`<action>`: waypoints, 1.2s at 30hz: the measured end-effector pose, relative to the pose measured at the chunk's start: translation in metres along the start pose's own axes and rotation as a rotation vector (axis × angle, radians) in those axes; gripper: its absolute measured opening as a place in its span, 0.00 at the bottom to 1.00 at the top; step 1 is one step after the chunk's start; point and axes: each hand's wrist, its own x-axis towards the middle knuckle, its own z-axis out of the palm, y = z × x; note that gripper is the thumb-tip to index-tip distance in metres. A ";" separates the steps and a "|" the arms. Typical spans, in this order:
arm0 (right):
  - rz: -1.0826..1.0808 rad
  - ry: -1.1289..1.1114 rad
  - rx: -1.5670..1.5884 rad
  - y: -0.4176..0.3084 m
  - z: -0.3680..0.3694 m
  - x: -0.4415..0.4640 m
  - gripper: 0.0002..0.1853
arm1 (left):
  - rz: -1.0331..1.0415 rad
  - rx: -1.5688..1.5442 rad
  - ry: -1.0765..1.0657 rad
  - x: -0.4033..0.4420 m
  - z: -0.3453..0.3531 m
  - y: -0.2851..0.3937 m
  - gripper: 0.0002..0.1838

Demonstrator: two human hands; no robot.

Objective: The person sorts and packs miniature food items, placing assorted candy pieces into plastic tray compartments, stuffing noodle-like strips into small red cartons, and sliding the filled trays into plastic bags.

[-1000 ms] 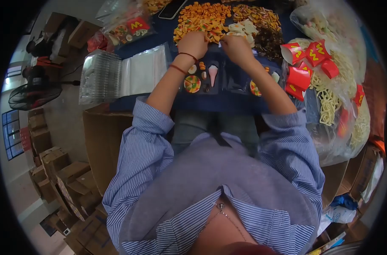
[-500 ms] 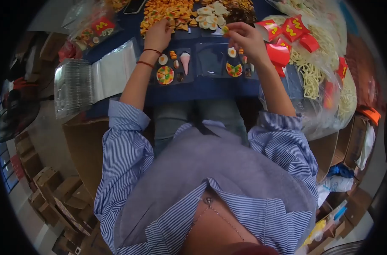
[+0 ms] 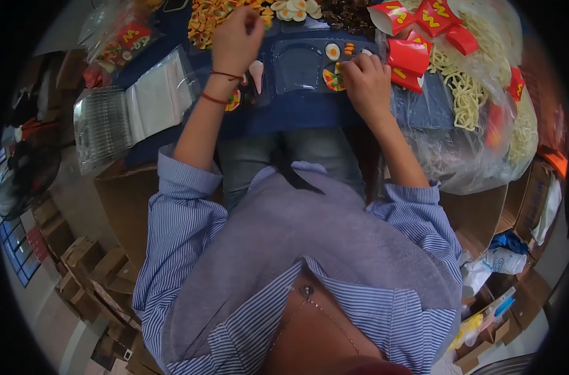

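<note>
My right hand (image 3: pixel 367 81) is lowered over the right-hand clear plastic tray (image 3: pixel 297 65), fingertips pinched at a small yellow-green toy pizza slice (image 3: pixel 338 67). Just below its fingers lies a partial toy pizza (image 3: pixel 332 80); a toy fried egg (image 3: pixel 332 51) and an orange toy piece (image 3: pixel 349 48) sit above. My left hand (image 3: pixel 236 40) is raised over the left tray, fingers curled in, and what they hold, if anything, is hidden. Beneath it show a pink toy ice-cream cone (image 3: pixel 256 76) and part of another toy pizza (image 3: pixel 233 100).
Heaped toy pieces (image 3: pixel 203 25), toy eggs (image 3: pixel 295 9) and dark brown pieces (image 3: pixel 347 14) line the back. Red fries boxes (image 3: pixel 409 56) and cream noodle-like strands (image 3: pixel 469 106) lie at right on plastic bags. Clear sleeves (image 3: pixel 156 97) are stacked at left.
My right hand has come down from above the right tray to its pizza, carrying the small piece. My left hand has lifted back from the heap of toy pieces. The view has shifted slightly.
</note>
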 end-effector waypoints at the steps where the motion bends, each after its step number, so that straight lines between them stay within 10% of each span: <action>1: -0.052 0.003 0.041 0.002 0.001 -0.004 0.07 | -0.071 -0.174 -0.047 -0.009 0.011 0.025 0.08; 11: 0.034 0.165 0.268 -0.004 -0.004 -0.008 0.12 | -0.289 -0.566 -0.360 -0.056 0.056 0.070 0.09; 16: 0.542 -0.121 1.346 -0.010 -0.007 0.009 0.12 | -0.326 -0.961 -0.348 -0.052 0.042 0.072 0.09; 20: 0.603 -0.212 1.560 -0.006 -0.004 0.016 0.12 | -0.359 -0.932 -0.376 -0.044 0.013 0.066 0.10; 29: 0.112 0.003 0.937 -0.054 0.041 0.114 0.12 | -0.620 -1.039 0.041 -0.043 -0.059 0.004 0.12; 36: -0.032 0.046 0.243 0.017 -0.012 0.021 0.16 | -0.341 -0.676 -0.230 -0.071 0.003 0.061 0.09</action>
